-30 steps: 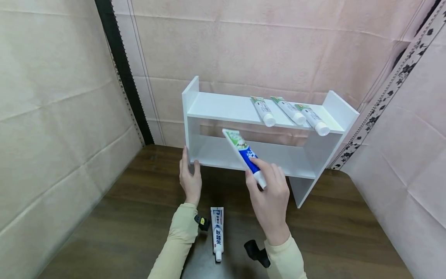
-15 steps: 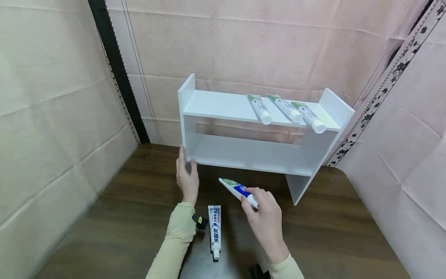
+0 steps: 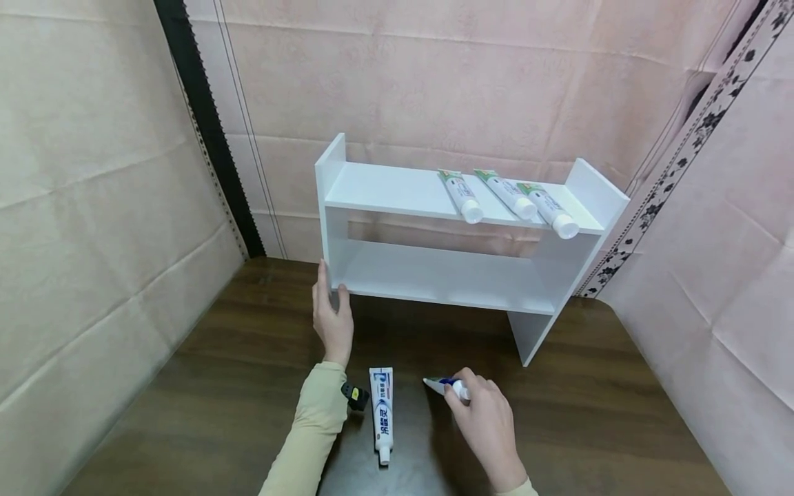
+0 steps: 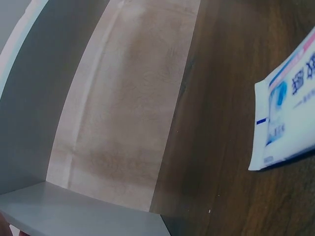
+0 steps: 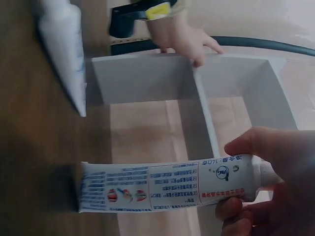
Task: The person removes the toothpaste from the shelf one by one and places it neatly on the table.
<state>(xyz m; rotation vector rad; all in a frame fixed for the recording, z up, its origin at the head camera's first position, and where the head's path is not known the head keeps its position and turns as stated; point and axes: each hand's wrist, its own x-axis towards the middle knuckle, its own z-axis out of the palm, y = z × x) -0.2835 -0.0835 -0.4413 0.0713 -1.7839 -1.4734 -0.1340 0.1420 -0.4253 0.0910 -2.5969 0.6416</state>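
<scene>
Toothpaste tube (image 5: 162, 186): held low over the bench (image 3: 248, 386), to the right of center, in front of the white shelf unit (image 3: 403, 269). Its flat tail end points left; the white cap (image 5: 267, 172) lies at the palm side. The right wrist view shows a printed white face with blue and red text and three small pictures. I cannot tell whether the tube touches the bench.

Right hand (image 3: 486, 417): the thumb and fingertips pinch the tube near its cap end, closed to the tube's width.

Left hand (image 3: 333, 329): fingers extended along the outer face of the shelf unit's left side panel (image 3: 333, 238), thumb spread apart from them at the front edge. It touches the panel.

Second tube (image 3: 382, 410): lies on the bench between the two hands, cap toward the person, dark blue characters facing up. Its tail end also appears in the left wrist view.

Shelf unit: two boards between side panels, set at an angle. Three tubes (image 3: 506, 195) lie side by side toward the right of the upper board (image 3: 384, 186), caps at its front edge.

Surroundings: pale cloth (image 3: 434, 83) hangs behind the unit and along both sides.
</scene>
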